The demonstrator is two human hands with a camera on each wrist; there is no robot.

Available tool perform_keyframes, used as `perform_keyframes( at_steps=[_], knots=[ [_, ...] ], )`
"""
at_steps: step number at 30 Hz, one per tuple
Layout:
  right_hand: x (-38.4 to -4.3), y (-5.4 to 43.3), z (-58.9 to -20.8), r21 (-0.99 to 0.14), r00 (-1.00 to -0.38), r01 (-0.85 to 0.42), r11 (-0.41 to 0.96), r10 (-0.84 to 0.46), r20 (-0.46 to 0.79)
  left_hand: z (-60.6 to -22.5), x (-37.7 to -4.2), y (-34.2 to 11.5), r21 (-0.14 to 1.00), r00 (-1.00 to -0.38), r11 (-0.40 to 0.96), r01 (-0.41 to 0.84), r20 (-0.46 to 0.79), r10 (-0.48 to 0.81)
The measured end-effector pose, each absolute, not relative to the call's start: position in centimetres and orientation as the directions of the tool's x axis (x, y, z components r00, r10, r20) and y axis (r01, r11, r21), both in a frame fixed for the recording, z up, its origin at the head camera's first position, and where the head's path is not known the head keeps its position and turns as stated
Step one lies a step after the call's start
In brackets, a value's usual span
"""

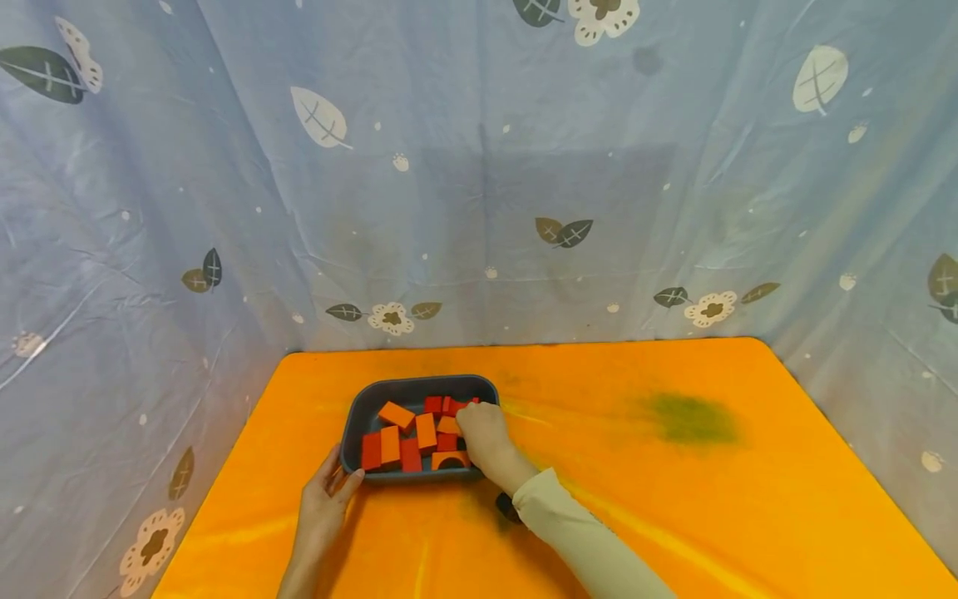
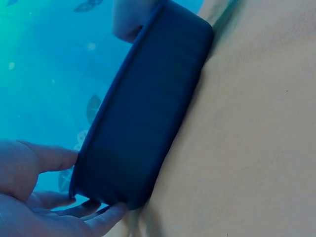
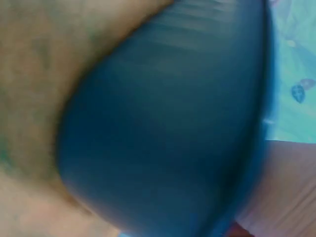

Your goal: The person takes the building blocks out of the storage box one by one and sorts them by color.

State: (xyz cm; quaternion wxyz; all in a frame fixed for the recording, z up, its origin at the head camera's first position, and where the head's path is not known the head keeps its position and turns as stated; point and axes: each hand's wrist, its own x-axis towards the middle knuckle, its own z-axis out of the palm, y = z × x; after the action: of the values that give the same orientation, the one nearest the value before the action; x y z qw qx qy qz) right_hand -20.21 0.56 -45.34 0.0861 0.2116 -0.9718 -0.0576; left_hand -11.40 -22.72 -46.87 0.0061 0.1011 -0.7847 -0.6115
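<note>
A dark blue-grey tray [image 1: 407, 477] with rounded corners stands on the orange tabletop, holding a loose layer of red and orange blocks [image 1: 425, 433]. My left hand [image 1: 322, 503] grips its near left corner. In the left wrist view, the thumb of that left hand [image 2: 34, 182] lies at the rim while the other fingers bend against the tray's end wall [image 2: 133, 123]. Over the tray's right side, my right hand [image 1: 488, 437] reaches in among the blocks. Its fingertips are hidden, so whatever they touch cannot be seen. The right wrist view shows mostly the tray's outer wall [image 3: 163, 128], blurred.
A small black object [image 1: 507, 507] lies on the orange tabletop [image 1: 636, 482], partly behind the right forearm. A pale blue curtain [image 1: 479, 191] with leaf and flower prints rises behind the table and along both sides. A greenish stain [image 1: 692, 418] marks the cloth at right.
</note>
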Motion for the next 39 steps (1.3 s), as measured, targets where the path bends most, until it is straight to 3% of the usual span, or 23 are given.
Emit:
perform_keyframes(
  at_steps=[9,14,24,33,39],
  knots=[
    [-20.3,3.0,-42.3,-0.113,-0.876,-0.461,0.88,-0.431,0.217,-46.9,-11.5,-22.8,0.955,-0.979,0.258,-0.147,-0.104,-0.174],
    [-20.7,4.9,-40.7,-0.186,-0.856,-0.51,0.84,-0.472,0.211,-46.9,-11.5,-22.8,0.954,-0.977,0.253,-0.161,-0.119,-0.175],
    [-21.3,10.5,-37.5,-0.417,-0.792,-0.605,0.678,-0.566,0.229,-47.1,-11.7,-23.0,0.943,-0.971,0.255,-0.212,-0.172,-0.168],
    [-22.9,16.0,-39.0,-0.719,-0.875,-0.45,0.53,-0.421,0.237,-47.3,-11.5,-23.1,0.955,-0.97,0.206,-0.211,-0.178,-0.166],
    [-23.6,19.0,-41.7,-0.834,-0.942,-0.286,0.472,-0.3,0.153,-47.2,-11.5,-23.0,0.953,-0.971,0.22,-0.211,-0.177,-0.163]
  ],
)
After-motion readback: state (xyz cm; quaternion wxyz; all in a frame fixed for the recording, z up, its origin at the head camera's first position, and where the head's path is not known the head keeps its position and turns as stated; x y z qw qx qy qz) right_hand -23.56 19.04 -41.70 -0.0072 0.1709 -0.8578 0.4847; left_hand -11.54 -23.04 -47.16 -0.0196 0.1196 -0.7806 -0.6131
